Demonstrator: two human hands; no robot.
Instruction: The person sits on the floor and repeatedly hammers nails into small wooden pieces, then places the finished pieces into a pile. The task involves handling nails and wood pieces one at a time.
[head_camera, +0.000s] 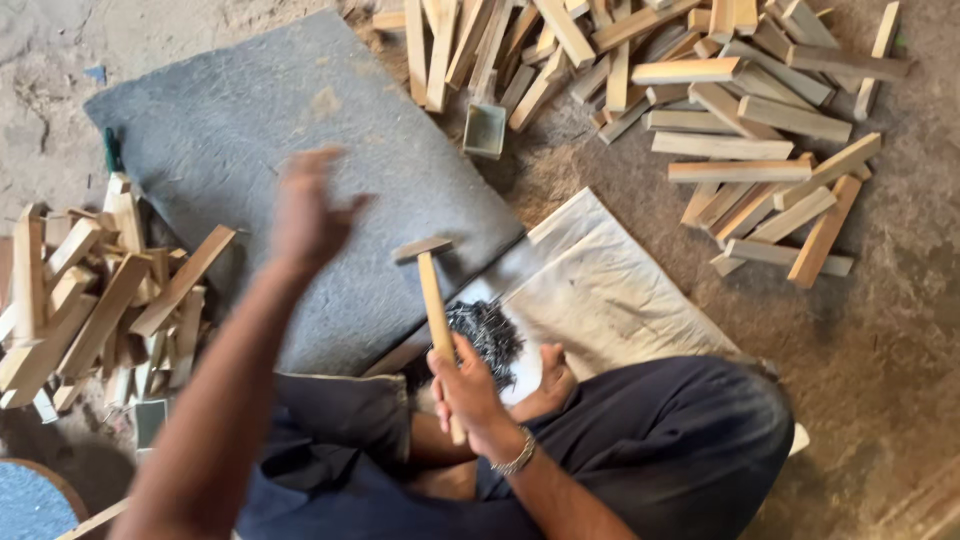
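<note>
Right hand (470, 395) grasps hammer (432, 290) above nail pile (487, 335); left hand (308, 215) empty, fingers spread, blurred.

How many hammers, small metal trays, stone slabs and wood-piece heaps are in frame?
Hammer, held in the right hand: 1
Small metal trays: 2
Grey stone slab: 1
Heaps of wood pieces: 2
Total: 6

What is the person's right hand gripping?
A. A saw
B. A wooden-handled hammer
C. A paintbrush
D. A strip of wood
B: the right hand is wrapped round the wooden handle of a hammer, its head up above the grey mat.
</note>
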